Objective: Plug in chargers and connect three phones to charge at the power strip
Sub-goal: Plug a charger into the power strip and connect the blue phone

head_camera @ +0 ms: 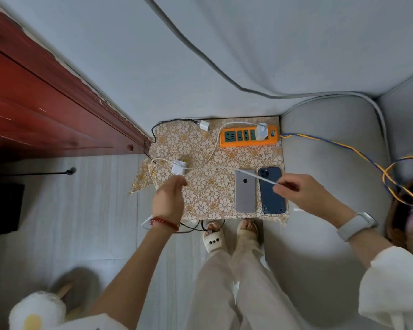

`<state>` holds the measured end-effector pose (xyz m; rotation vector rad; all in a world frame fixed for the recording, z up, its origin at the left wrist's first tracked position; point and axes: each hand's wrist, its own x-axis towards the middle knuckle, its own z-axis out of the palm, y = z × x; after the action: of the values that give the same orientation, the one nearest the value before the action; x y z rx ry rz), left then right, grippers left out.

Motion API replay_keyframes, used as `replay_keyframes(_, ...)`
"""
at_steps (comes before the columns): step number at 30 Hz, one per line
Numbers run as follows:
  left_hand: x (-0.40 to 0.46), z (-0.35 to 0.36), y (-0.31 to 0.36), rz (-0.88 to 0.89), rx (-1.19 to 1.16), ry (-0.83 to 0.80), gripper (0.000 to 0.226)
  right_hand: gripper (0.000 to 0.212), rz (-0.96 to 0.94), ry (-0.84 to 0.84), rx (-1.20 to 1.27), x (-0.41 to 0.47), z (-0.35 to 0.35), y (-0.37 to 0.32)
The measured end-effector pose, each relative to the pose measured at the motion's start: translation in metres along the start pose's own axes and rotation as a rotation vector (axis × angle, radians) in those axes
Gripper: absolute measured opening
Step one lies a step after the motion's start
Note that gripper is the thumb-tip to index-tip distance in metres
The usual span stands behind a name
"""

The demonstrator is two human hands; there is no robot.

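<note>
An orange power strip (248, 142) lies at the back of a small table with a floral cloth (210, 194); one white charger (261, 131) is plugged into it near its right end. A second white charger (179, 167) is held up by my left hand (169, 201), which grips it at the fingertips. My right hand (305, 194) pinches the end of its white cable (260, 178) above a dark blue phone (271, 190). A silver phone (245, 191) lies beside the blue one. A third white charger (204, 125) with a black cable lies at the table's back left.
A grey sofa (332, 148) adjoins the table on the right, with the strip's blue and yellow wires (343, 146) running over it. A red wooden cabinet (45, 103) stands left. Black cables (191, 227) hang below the table's front edge, near my slippered feet (212, 239).
</note>
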<state>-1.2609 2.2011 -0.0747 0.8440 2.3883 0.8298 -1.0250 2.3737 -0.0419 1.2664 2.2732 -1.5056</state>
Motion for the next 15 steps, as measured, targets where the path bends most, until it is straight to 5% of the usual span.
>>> replay_keyframes(3, 0.005, -0.005, -0.012, -0.04, 0.005, -0.058, 0.022, 0.016, 0.059, 0.017, -0.029, -0.005, 0.004, 0.009)
replay_keyframes(9, -0.011, 0.018, 0.013, 0.18, -0.038, -0.515, 0.051, 0.023, -0.046, -0.015, -0.083, -0.003, 0.036, -0.004)
replay_keyframes(12, -0.018, 0.032, 0.027, 0.272, -0.046, -0.56, 0.028, 0.022, -0.091, 0.13, -0.176, -0.003, 0.046, -0.004)
replay_keyframes(15, -0.025, 0.037, 0.03, 0.373, -0.003, -0.59, 0.022, 0.02, 0.086, 0.313, -0.345, -0.004, 0.04, 0.007)
